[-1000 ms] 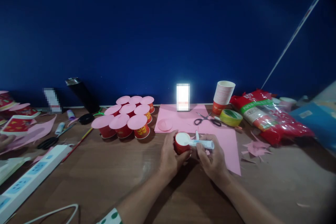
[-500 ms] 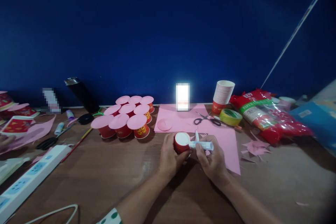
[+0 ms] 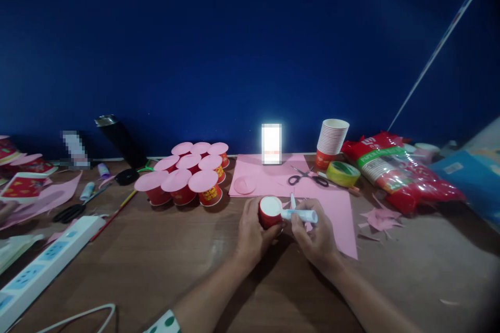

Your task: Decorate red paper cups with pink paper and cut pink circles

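Observation:
My left hand point(image 3: 252, 233) is wrapped round a small red paper cup point(image 3: 269, 212), held just above the wooden table with its white bottom facing up and away. My right hand point(image 3: 315, 237) grips a white glue stick point(image 3: 300, 215), its tip resting against the cup's rim. Both hands hover at the near edge of a pink paper sheet point(image 3: 336, 203). A pink paper disc point(image 3: 245, 185) lies on the sheet beyond the cup.
Several upturned red cups topped with pink discs point(image 3: 187, 173) stand to the left. Scissors point(image 3: 308, 178), a yellow-green tape roll point(image 3: 342, 173), a stack of paper cups point(image 3: 331, 143) and a red plastic packet point(image 3: 398, 171) lie behind. A lit phone point(image 3: 271, 143) leans on the blue wall. A power strip point(image 3: 42, 265) sits at left.
Almost nothing: both hands stay on the cup and the glue stick, with only a slight shift of the view.

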